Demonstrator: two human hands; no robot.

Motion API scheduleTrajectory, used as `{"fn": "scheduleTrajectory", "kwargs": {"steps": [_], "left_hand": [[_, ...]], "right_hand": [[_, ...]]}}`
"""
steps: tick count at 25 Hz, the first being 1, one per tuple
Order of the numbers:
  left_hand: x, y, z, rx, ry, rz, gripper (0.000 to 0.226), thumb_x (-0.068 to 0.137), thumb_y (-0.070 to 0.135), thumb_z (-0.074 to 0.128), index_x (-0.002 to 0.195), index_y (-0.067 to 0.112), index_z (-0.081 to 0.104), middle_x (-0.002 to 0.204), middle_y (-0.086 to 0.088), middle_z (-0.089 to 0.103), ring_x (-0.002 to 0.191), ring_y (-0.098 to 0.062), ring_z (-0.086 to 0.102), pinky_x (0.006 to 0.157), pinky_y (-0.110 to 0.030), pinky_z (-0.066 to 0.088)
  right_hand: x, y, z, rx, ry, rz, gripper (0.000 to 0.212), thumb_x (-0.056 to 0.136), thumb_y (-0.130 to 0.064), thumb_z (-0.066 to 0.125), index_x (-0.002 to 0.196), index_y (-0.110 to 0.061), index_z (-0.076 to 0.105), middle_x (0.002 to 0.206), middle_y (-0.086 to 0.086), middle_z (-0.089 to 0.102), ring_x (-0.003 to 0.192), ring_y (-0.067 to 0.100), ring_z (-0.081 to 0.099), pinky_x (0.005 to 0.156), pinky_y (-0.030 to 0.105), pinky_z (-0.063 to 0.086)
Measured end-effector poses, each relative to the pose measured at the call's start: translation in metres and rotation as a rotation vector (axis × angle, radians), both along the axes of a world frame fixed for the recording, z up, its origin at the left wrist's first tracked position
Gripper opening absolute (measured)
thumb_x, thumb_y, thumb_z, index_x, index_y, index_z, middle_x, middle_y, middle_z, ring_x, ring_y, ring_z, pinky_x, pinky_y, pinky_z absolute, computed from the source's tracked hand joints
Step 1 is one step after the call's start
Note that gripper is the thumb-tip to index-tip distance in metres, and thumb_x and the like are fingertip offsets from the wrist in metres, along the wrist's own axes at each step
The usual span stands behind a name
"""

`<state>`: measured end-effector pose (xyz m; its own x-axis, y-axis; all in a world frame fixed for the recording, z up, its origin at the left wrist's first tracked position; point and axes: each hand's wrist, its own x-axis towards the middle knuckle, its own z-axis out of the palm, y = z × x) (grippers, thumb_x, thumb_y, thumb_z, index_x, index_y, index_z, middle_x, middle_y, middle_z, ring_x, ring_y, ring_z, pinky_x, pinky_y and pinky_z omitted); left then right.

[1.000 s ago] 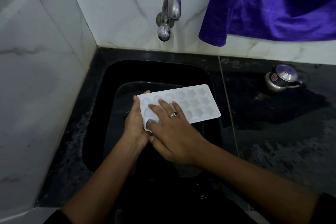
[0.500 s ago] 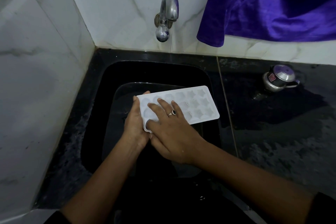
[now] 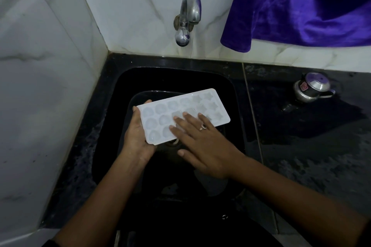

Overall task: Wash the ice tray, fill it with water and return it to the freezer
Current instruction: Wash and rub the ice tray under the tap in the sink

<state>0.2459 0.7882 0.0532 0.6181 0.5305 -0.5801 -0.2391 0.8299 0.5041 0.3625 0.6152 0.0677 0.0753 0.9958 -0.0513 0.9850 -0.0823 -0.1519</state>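
White ice tray [image 3: 200,104] being held over black sink [image 3: 230,86]; left end being gripped by left hand [image 3: 136,136], fingers [image 3: 149,102] curled round edge. Right hand [image 3: 204,146] being pressed flat on cavities, fingers straight.

The ice tray [image 3: 184,115] lies over the sink [image 3: 236,94], tap [image 3: 187,16] behind, pot [image 3: 312,89] right.

The ice tray [image 3: 200,104], held by the left grip [image 3: 136,136] with the right grip [image 3: 204,146] lying flat on it, blocked the middle of the sink [image 3: 170,78]. Beyond the tray, free room lay under the tap [image 3: 189,12]. The tiled wall [image 3: 40,86] closed the left side just beside the rim. On the right, the table [image 3: 311,156] offered passage near; a steel pot [image 3: 313,90] stood far, under a hanging purple cloth [image 3: 301,6].
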Motion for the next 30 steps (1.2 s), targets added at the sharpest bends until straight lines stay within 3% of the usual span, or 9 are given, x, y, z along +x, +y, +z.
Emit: {"fn": "scheduleTrajectory", "kwargs": {"steps": [2, 6, 12, 16, 21, 24, 26, 28, 30], "left_hand": [[-0.005, 0.002, -0.001, 0.007, 0.000, 0.002, 0.061, 0.105, 0.060, 0.036, 0.109, 0.021, 0.084, 0.125, -0.015, 0.076, 0.112, -0.035, 0.074, 0.101, -0.056, 0.053], [0.001, -0.007, -0.007, 0.071, 0.060, 0.016, 0.052, 0.106, 0.061, 0.040, 0.134, 0.026, 0.065, 0.131, -0.012, 0.073, 0.113, -0.036, 0.074, 0.088, -0.056, 0.061], [0.000, -0.009, -0.008, 0.082, 0.113, 0.028, 0.049, 0.104, 0.059, 0.044, 0.130, 0.026, 0.069, 0.129, -0.011, 0.074, 0.115, -0.034, 0.073, 0.096, -0.056, 0.057], [-0.003, -0.013, -0.008, 0.104, 0.124, 0.022, 0.051, 0.105, 0.060, 0.043, 0.134, 0.026, 0.067, 0.128, -0.010, 0.075, 0.113, -0.034, 0.074, 0.092, -0.054, 0.059], [-0.005, -0.007, 0.003, 0.087, 0.119, 0.042, 0.049, 0.107, 0.059, 0.037, 0.127, 0.026, 0.068, 0.121, -0.012, 0.077, 0.100, -0.029, 0.079, 0.075, -0.046, 0.064], [-0.013, 0.001, 0.011, 0.098, 0.119, 0.049, 0.049, 0.107, 0.058, 0.037, 0.130, 0.026, 0.066, 0.121, -0.011, 0.077, 0.097, -0.029, 0.079, 0.065, -0.045, 0.064], [-0.022, 0.009, 0.016, 0.114, 0.123, 0.028, 0.049, 0.107, 0.058, 0.037, 0.128, 0.024, 0.065, 0.125, -0.012, 0.076, 0.102, -0.032, 0.078, 0.069, -0.046, 0.065], [-0.032, 0.019, 0.021, 0.122, 0.144, 0.006, 0.052, 0.107, 0.057, 0.037, 0.119, 0.021, 0.073, 0.127, -0.013, 0.075, 0.105, -0.033, 0.077, 0.074, -0.049, 0.065], [-0.042, 0.033, 0.025, 0.073, 0.162, 0.005, 0.057, 0.109, 0.053, 0.035, 0.102, 0.019, 0.081, 0.111, -0.014, 0.080, 0.091, -0.033, 0.080, 0.067, -0.050, 0.066]], "right_hand": [[0.022, -0.004, -0.006, -0.007, 0.003, -0.089, 0.070, 0.108, -0.060, 0.019, 0.167, -0.021, 0.015, 0.175, 0.006, 0.004, 0.161, 0.024, -0.005, 0.129, 0.053, 0.003], [0.028, 0.010, -0.018, -0.038, 0.160, -0.465, 0.090, 0.099, -0.073, 0.005, 0.167, -0.014, 0.005, 0.174, 0.007, -0.004, 0.160, 0.019, -0.012, 0.129, 0.052, -0.001], [0.007, 0.008, -0.019, -0.020, 0.155, -0.201, 0.085, 0.102, -0.069, 0.012, 0.167, -0.015, 0.007, 0.175, 0.007, -0.003, 0.160, 0.019, -0.011, 0.129, 0.048, -0.003], [0.028, 0.017, -0.023, -0.053, 0.216, -0.526, 0.093, 0.097, -0.073, 0.003, 0.166, -0.012, 0.005, 0.174, 0.012, -0.004, 0.160, 0.022, -0.012, 0.129, 0.050, -0.008], [-0.022, 0.029, -0.015, 0.027, 0.221, -0.119, 0.081, 0.105, -0.066, 0.017, 0.166, -0.013, 0.013, 0.175, 0.008, 0.001, 0.161, 0.019, -0.008, 0.129, 0.047, -0.007], [0.008, 0.033, -0.026, 0.039, 0.229, -0.243, 0.081, 0.101, -0.070, 0.009, 0.167, -0.023, 0.007, 0.175, 0.002, -0.002, 0.160, 0.019, -0.012, 0.128, 0.053, -0.003], [0.023, 0.031, -0.032, 0.030, 0.286, -0.367, 0.082, 0.099, -0.074, 0.006, 0.167, -0.029, 0.006, 0.175, -0.001, -0.002, 0.160, 0.015, -0.012, 0.128, 0.056, 0.000], [0.027, 0.029, -0.033, 0.038, 0.327, -0.360, 0.079, 0.098, -0.077, 0.017, 0.166, -0.037, 0.008, 0.175, -0.004, -0.001, 0.160, 0.014, -0.012, 0.128, 0.055, -0.002], [0.030, 0.024, -0.032, 0.059, 0.393, -0.289, 0.084, 0.095, -0.079, 0.037, 0.165, -0.039, 0.015, 0.175, -0.007, 0.004, 0.161, 0.015, -0.006, 0.129, 0.047, 0.002]]}}
